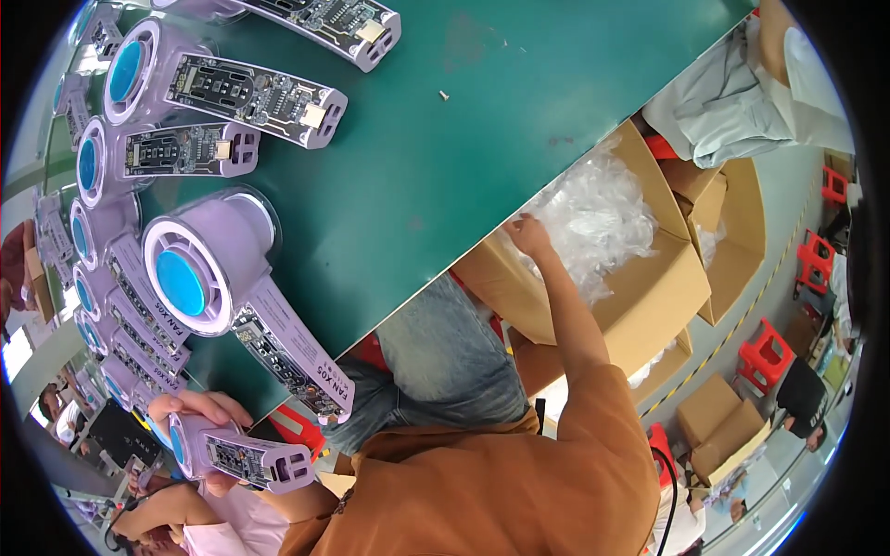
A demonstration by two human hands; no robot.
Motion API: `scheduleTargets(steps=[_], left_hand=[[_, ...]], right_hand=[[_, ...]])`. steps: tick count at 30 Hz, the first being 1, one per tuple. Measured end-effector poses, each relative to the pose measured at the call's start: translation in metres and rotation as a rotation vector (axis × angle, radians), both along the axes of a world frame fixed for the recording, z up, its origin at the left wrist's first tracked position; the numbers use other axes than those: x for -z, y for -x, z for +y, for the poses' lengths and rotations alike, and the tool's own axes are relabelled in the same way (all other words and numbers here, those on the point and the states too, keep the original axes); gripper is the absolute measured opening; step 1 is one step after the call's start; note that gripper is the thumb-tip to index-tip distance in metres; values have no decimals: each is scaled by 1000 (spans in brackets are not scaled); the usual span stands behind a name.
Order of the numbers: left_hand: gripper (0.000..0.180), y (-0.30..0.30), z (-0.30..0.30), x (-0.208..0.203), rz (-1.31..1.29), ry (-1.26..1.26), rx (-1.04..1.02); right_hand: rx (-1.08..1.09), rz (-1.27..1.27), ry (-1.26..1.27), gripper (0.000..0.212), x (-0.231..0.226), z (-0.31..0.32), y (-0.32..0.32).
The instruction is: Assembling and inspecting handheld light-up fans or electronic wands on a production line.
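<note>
My left hand (206,408) is wrapped round a small lilac handheld fan (243,456) at the lower left, off the table edge. Its handle has an uncovered circuit board, and a blue disc sits at the middle of its head. Toward the right, my right hand (529,235) is at the rim of an open cardboard box (640,324), with its fingers curled beside a heap of clear plastic pieces (593,218). Whether it pinches one of them cannot be made out. The nearest fan on the table (218,255) lies with its board exposed.
More lilac fans (236,93) stand in rows along the left of the green table (408,176). A small screw (444,95) lies on the tabletop. Further boxes (728,241) and red stools (766,357) are at the right. A person in pink (241,524) sits at the lower left.
</note>
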State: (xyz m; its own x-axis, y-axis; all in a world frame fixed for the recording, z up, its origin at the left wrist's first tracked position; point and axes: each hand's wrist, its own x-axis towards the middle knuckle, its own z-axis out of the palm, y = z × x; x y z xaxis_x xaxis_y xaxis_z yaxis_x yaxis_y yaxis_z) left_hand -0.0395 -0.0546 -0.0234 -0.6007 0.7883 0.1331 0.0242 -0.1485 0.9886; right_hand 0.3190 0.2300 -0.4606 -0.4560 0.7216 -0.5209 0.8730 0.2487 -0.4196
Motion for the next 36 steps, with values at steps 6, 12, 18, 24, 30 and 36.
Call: scheduleTargets(steps=[6,12,18,24,30,36], left_hand=[[90,0,-4,-14,12,-1,-3],[78,-17,22,-8,-177,-109,-143],[70,-23,14,-21,-189,-19,-74],[79,-24,9,-19,-151,-125,-41],[66,-41,-32,-31,-206,-78,-13],[71,-44,-71,-23,-182,-33,-134]], right_hand=[[836,247,335,55,30,24,65],[425,-102,78,50,152,52,1],[953,646,-38,38,54,30,-7],[441,928,287,49,-289,-34,-5],[11,1053,416,51,-418,-91,62],[-323,1045,602,50,-463,-104,101]])
